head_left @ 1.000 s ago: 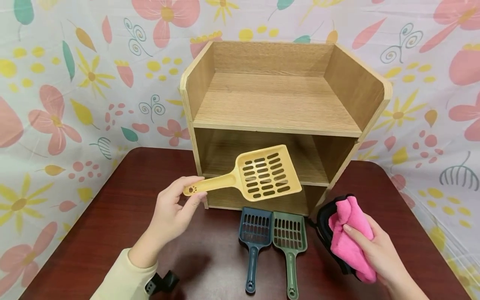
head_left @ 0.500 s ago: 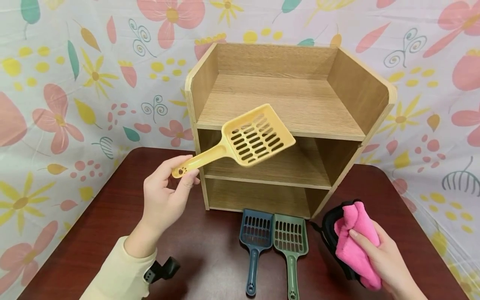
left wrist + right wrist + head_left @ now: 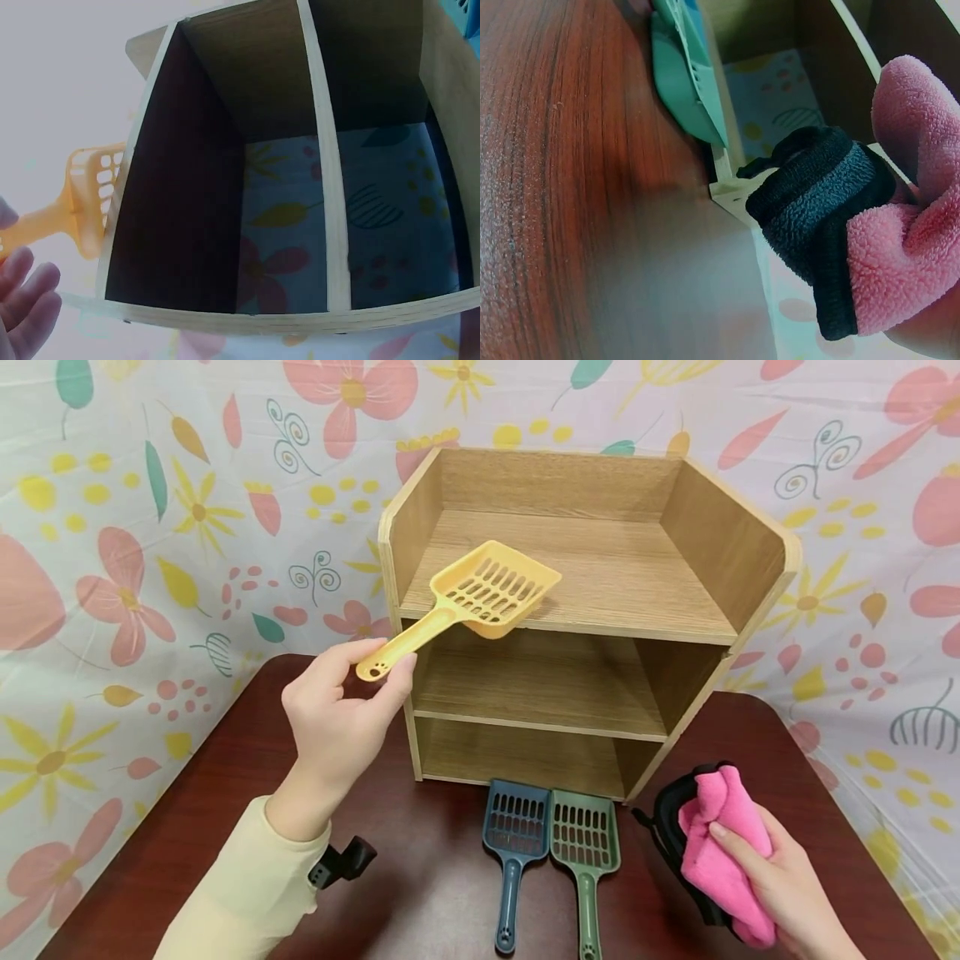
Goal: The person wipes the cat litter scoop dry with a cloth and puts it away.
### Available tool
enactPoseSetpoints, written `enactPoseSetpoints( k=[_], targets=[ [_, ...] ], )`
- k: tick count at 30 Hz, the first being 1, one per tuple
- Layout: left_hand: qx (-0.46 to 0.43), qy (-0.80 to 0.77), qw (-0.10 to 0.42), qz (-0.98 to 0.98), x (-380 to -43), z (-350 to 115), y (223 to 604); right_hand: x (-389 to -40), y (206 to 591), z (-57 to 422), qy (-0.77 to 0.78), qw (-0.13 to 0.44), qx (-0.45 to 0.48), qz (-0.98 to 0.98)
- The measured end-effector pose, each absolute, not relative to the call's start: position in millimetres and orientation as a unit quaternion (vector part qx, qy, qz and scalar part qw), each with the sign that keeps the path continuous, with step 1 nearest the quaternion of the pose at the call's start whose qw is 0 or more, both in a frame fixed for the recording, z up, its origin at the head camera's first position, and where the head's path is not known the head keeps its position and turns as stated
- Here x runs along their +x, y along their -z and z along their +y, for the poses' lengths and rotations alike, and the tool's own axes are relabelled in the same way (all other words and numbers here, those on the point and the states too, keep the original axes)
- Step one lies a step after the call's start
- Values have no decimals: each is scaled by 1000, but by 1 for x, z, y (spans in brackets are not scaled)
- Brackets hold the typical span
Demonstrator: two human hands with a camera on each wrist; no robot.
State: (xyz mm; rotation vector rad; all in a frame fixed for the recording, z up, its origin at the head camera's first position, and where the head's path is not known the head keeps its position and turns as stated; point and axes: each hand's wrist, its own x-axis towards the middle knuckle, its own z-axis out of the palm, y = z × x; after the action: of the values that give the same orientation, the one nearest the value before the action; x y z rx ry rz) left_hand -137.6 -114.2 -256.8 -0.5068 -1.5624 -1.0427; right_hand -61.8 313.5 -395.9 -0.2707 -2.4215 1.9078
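In the head view, my left hand (image 3: 341,727) pinches the paw-print end of a yellow slotted litter scoop (image 3: 450,608). The scoop's head is raised and overlaps the top board of a wooden shelf unit (image 3: 577,577). At the right, my right hand (image 3: 791,877) grips a folded pink cloth (image 3: 723,856) together with a dark, black-edged cloth (image 3: 671,827). The right wrist view shows that dark cloth's grey fuzzy face (image 3: 810,214) and black binding, pressed against the pink one (image 3: 915,262). A blue scoop (image 3: 512,860) and a green scoop (image 3: 586,865) lie side by side, handles toward me.
Both lower compartments of the shelf unit open toward me; its raised sides and back border the top board. It stands on a dark red-brown table (image 3: 225,793). Behind hangs a floral curtain (image 3: 225,468). A black wrist camera (image 3: 342,862) is strapped at my left sleeve.
My left hand has raised the yellow scoop from before the lower compartments to the top board's level and tilted its head back. My right hand keeps its grip on the cloths, slightly lower right in view.
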Motion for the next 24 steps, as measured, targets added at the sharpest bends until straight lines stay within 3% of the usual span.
enactPoseSetpoints(
  k=[17,20,24],
  targets=[
    [-158,380,609,-678,-154,-94,242,-62,397,310,-627,29,-88,-774],
    [-151,382,594,-692,-152,-92,240,-63,397,309,-627,31,-86,-773],
    [-165,419,528,-720,-142,-90,238,-62,397,309,-617,26,-95,-781]
  ],
)
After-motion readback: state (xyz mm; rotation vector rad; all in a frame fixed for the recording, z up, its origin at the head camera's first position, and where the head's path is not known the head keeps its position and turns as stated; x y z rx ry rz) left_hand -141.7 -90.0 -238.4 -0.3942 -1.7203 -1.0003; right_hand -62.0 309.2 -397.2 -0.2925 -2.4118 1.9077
